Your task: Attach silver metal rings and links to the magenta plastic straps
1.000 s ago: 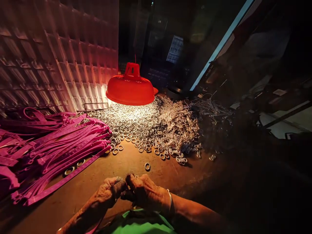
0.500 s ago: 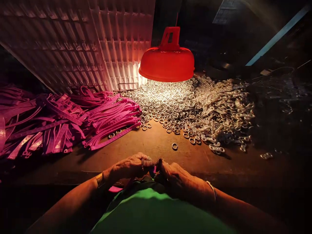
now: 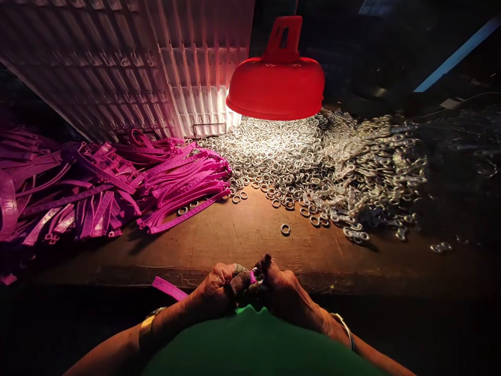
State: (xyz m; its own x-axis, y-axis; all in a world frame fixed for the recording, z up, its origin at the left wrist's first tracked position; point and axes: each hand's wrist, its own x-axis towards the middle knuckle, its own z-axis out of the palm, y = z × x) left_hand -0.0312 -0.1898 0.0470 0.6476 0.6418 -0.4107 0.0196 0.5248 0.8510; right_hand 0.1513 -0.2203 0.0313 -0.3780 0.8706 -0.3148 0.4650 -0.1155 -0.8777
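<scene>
My left hand and my right hand meet at the near edge of the wooden table, fingertips pressed together. Both pinch a pink plastic strap, whose free end sticks out to the left under my left wrist. A small metal piece shows between the fingertips; I cannot tell what it is. Cloth wraps cover the left thumb and a right fingertip. A single metal ring lies on the table just beyond my hands.
A red lamp shade hangs low over a big heap of metal rings and clips. A pile of pink straps fills the left side. A ribbed white panel leans behind. The right side is dark.
The view has swung left and tilted down. My hands have drawn back from the tabletop to its near edge, still pressed together on the strap.
</scene>
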